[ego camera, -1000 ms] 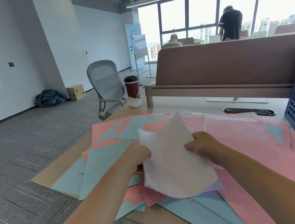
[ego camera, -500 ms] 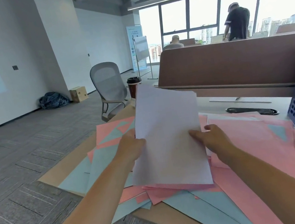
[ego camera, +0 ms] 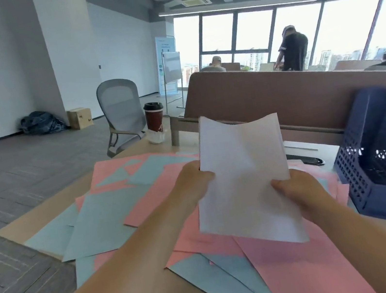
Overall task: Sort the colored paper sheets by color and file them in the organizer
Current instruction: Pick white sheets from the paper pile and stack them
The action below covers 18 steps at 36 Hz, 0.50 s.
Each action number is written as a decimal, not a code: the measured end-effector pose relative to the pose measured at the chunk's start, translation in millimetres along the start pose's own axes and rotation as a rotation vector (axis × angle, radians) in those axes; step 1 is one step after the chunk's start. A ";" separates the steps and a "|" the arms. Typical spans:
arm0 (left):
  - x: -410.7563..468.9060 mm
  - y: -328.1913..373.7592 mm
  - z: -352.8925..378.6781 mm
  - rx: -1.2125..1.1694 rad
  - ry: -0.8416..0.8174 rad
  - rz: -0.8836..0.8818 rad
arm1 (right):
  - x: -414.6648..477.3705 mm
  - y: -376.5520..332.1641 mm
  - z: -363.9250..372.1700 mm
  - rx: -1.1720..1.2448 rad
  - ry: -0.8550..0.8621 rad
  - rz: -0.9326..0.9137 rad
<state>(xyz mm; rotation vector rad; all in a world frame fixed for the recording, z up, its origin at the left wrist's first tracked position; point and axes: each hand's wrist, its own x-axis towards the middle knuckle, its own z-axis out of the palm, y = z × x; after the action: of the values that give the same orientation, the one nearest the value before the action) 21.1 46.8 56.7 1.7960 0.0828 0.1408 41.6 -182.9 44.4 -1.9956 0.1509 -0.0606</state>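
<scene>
Fingers (ego camera: 206,176) of left hand (ego camera: 194,184) curled round the left edge of white paper (ego camera: 243,181), thumb on the near face; grip sits about halfway up that edge. Right hand (ego camera: 299,191) grips the paper's right edge lower down, thumb (ego camera: 281,184) across the near face, other fingers hidden behind the paper. Both hands closed firmly on the paper. Paper is held upright in the air above the worktop (ego camera: 42,212), leaning slightly, its top edge sagging in a shallow curve. One sheet or several: cannot tell. Below it, pink sheets (ego camera: 296,267) and blue sheets (ego camera: 101,218) lie mixed and overlapping, spread loose across the worktop from the far left to the near right. Organizer (ego camera: 384,165), dark blue with perforated walls, stands on the worktop at the right, just beside the spread; its compartments are dark inside, contents not clear. White paper is left of the organizer and apart from it. Cup (ego camera: 154,117), dark red with black lid, stands upright at the far left corner of the worktop. Brown divider (ego camera: 305,94) runs along the worktop's far side, behind paper and organizer. Grey chair (ego camera: 120,107) stands on the floor beyond the cup.
</scene>
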 end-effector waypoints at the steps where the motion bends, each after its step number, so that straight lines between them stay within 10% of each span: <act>1: 4.1 0.3 10.0 -0.003 -0.022 -0.004 | 2.3 3.8 -6.6 -0.074 0.037 -0.016; 18: 76.6 -38.2 99.7 0.433 -0.076 -0.173 | 47.8 60.0 -43.1 -0.525 0.185 0.140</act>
<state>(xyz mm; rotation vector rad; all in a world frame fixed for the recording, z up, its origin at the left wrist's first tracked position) 111.6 -30.6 1.2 2.2130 0.2276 -0.0765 79.4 -252.8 6.6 -2.4944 0.4641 -0.1265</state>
